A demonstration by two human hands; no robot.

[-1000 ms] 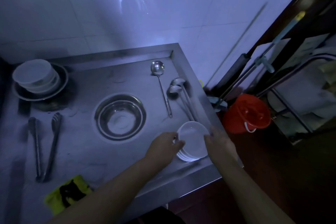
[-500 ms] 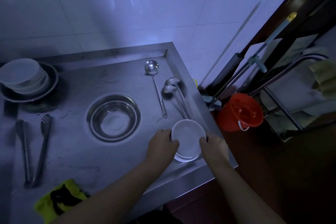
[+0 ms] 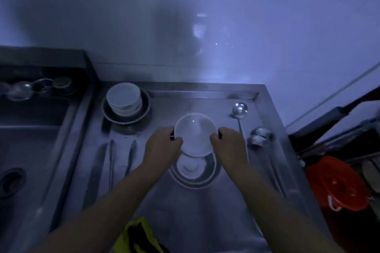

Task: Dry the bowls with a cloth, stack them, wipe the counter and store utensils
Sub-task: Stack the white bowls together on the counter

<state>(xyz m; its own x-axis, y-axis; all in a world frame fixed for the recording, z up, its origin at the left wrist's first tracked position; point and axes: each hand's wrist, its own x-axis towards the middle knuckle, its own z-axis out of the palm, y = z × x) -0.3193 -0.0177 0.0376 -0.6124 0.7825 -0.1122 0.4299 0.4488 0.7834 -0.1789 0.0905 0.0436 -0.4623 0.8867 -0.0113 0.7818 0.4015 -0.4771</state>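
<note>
We grip the white bowls (image 3: 195, 133) w/ left hand (image 3: 162, 146) & right hand (image 3: 228, 146) curled on opposite rims; keep level, lower straight onto far stack (image 3: 124, 97).

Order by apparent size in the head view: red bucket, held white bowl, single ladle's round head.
1. Red bucket, partly cut off at the frame edge.
2. White bowl, held between left hand and right hand, nearer the camera, so somewhat unsure.
3. Ladle head.
</note>
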